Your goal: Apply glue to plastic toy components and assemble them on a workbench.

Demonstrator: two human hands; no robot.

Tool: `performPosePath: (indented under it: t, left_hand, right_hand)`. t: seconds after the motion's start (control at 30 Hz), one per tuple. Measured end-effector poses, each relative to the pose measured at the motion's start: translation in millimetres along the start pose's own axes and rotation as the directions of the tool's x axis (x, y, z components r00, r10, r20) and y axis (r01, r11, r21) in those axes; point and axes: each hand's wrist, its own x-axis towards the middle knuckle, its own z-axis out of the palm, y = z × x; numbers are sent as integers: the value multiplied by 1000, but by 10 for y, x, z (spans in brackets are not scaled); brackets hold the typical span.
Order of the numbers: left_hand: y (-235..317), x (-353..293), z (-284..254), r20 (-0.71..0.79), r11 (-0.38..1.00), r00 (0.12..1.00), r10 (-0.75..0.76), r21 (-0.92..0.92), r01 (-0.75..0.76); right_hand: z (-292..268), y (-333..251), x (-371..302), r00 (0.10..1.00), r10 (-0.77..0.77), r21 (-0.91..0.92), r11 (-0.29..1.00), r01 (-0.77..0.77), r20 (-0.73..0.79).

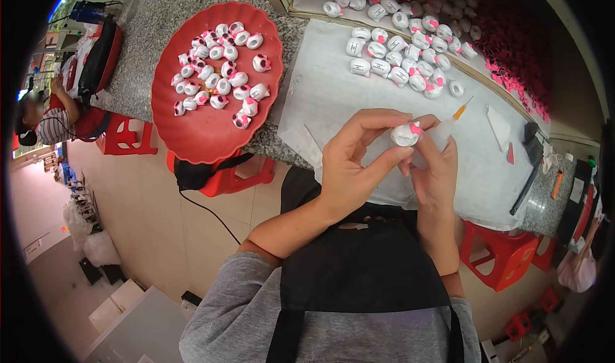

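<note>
Between the thumb and fingers of my left hand (352,155) is a small white cat-head figure (405,135) with a pink bow. My right hand (437,167) is closed around a translucent dispensing bottle (442,132), whose orange needle tip (459,112) points up and away to the right. Fingertips of the right hand also come up against the cat head's right side. Both hands are over a white sheet (346,100) on the counter. Loose white heads (397,76) with printed undersides lie in rows beyond my hands.
On the left, a red scalloped tray (168,116) holds several heads with pink and black parts. Pink pieces (512,62) are heaped at far right. A white scraper-like piece (498,127) and a black bar (526,183) lie right. Red stools (503,254) stand below; another person (51,119) sits far left.
</note>
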Motion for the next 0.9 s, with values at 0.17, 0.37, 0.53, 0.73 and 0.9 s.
performPosePath:
  t: [0.17,0.37,0.53,0.73,0.9]
  left_hand:
    - [13,4,0,3,998,1000,19,60,-20]
    - [-1,12,-11,-2,998,1000,25,61,-25]
    - [1,18,-9,13,994,1000,-12,105,11]
    - [-8,9,-28,136,943,982,133,287,-167]
    - [-6,-2,-19,167,951,980,107,271,-150]
  right_hand:
    - [-30,7,24,1000,19,10,1000,-19,-9]
    - [-151,-107,22,947,-277,-356,911,206,-161]
    - [-136,-350,-183,973,-232,-239,945,223,-10]
    - [-99,-301,-173,989,-123,-357,923,144,79]
    - [-139,-262,-150,989,-130,-322,936,144,66]
